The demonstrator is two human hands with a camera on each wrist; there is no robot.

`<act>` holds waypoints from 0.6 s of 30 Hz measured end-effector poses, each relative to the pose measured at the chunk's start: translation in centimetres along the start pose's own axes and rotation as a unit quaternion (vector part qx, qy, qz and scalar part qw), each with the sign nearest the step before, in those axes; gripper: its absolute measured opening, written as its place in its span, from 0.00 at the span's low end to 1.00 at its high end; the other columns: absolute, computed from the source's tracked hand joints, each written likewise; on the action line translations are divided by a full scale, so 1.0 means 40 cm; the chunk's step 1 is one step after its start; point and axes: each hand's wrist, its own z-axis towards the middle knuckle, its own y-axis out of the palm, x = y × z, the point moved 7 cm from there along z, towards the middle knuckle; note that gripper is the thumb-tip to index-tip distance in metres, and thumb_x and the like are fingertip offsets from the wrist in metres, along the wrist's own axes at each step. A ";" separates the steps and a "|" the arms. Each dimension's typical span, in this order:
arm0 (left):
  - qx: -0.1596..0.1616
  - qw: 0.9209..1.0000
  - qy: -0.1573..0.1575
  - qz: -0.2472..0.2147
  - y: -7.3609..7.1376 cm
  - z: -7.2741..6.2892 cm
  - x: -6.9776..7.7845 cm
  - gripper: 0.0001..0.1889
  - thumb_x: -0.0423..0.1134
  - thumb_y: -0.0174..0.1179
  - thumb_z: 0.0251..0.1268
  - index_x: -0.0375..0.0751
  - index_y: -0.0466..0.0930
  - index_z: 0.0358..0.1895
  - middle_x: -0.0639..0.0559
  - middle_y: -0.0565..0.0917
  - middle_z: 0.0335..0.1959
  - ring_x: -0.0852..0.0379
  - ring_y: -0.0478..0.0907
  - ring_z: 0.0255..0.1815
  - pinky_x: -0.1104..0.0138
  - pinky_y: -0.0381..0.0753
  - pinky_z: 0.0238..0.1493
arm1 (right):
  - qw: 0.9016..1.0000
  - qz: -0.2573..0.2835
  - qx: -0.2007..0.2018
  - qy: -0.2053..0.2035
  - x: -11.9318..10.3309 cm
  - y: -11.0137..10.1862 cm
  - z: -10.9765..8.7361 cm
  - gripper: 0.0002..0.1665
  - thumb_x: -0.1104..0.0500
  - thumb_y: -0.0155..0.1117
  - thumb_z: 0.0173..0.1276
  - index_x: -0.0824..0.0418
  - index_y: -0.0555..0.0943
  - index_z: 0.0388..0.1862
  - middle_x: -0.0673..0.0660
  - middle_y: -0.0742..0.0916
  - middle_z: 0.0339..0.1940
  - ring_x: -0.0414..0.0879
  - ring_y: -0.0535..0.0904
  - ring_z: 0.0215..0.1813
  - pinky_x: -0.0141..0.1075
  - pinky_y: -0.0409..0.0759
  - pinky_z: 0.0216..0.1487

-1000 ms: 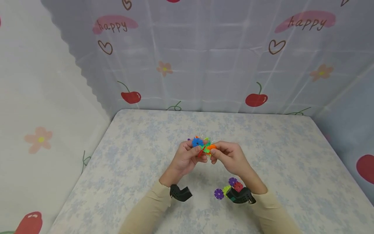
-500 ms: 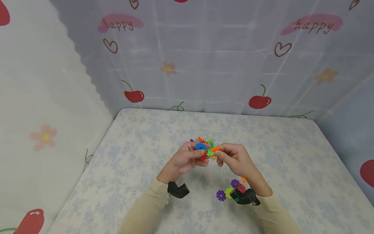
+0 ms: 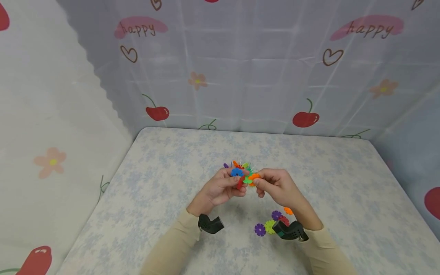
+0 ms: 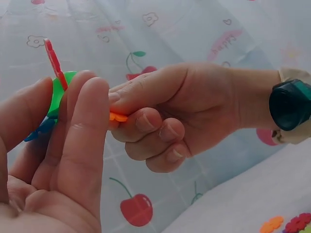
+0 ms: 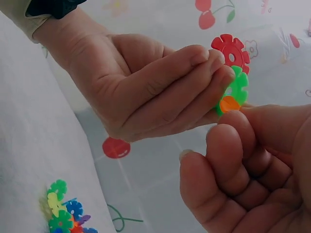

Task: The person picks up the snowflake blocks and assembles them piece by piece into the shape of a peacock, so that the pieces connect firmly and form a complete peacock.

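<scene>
My left hand [image 3: 220,187] holds a small joined group of notched plastic snowflake discs above the table. In it are a blue disc [image 3: 236,172], a green disc [image 5: 239,85] and a red disc [image 5: 231,52] standing out from the green one. Between thumb and forefinger, my right hand [image 3: 277,185] pinches an orange disc [image 3: 254,177]. That disc meets the green disc's edge, and the fingers cover much of it. In the left wrist view the red disc [image 4: 55,63] stands nearly edge-on between the left fingertips.
Near my right forearm lie loose discs: two purple, one of them here [image 3: 260,230], a yellow-green one [image 3: 270,227], a red one [image 3: 283,220] and an orange one [image 3: 288,211]. A multicoloured disc cluster [image 5: 60,218] sits on the table [image 3: 172,160] beyond my hands. Printed curtains hang around it.
The head view has shifted slightly. The orange disc in my right fingers has turned to show more of its face. The loose orange disc has come into sight beside my right wrist.
</scene>
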 end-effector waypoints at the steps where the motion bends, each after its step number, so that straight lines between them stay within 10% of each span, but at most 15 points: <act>1: -0.004 1.000 -0.001 -0.009 0.002 0.001 0.000 0.13 0.44 0.68 0.65 0.46 0.86 0.50 0.56 0.91 0.32 0.66 0.90 0.34 0.73 0.87 0.43 | 1.000 0.008 -0.001 -0.003 -0.001 0.001 0.000 0.09 0.70 0.56 0.76 0.72 0.82 0.37 0.62 0.81 0.19 0.45 0.78 0.21 0.35 0.81 0.25; 5: -0.017 1.000 0.000 -0.020 0.007 0.003 0.004 0.12 0.43 0.67 0.66 0.46 0.86 0.51 0.55 0.92 0.33 0.65 0.90 0.36 0.72 0.87 0.44 | 1.000 -0.009 0.023 0.005 -0.008 0.000 -0.001 0.08 0.73 0.56 0.74 0.72 0.83 0.37 0.61 0.81 0.19 0.44 0.77 0.21 0.34 0.80 0.25; 11: -0.027 0.993 0.049 0.103 -0.005 -0.008 0.042 0.13 0.45 0.66 0.69 0.52 0.85 0.54 0.59 0.90 0.39 0.65 0.89 0.36 0.71 0.87 0.46 | 0.991 -0.101 0.074 0.052 -0.020 -0.003 -0.001 0.07 0.72 0.61 0.72 0.68 0.85 0.44 0.58 0.85 0.26 0.39 0.79 0.26 0.33 0.82 0.30; 15: 0.046 0.970 0.095 0.221 -0.020 -0.018 0.075 0.15 0.36 0.64 0.71 0.43 0.84 0.58 0.60 0.88 0.46 0.64 0.87 0.39 0.71 0.87 0.46 | 0.977 -0.158 0.081 0.115 -0.005 -0.041 -0.024 0.14 0.68 0.62 0.73 0.67 0.81 0.56 0.58 0.87 0.32 0.38 0.82 0.29 0.34 0.83 0.32; 18: 0.136 0.944 0.112 0.280 -0.031 -0.023 0.091 0.18 0.26 0.59 0.67 0.25 0.78 0.58 0.62 0.85 0.47 0.65 0.86 0.40 0.72 0.86 0.44 | 0.947 -0.225 0.025 0.228 0.047 -0.071 -0.067 0.17 0.59 0.64 0.74 0.64 0.80 0.58 0.55 0.87 0.33 0.39 0.80 0.30 0.33 0.81 0.32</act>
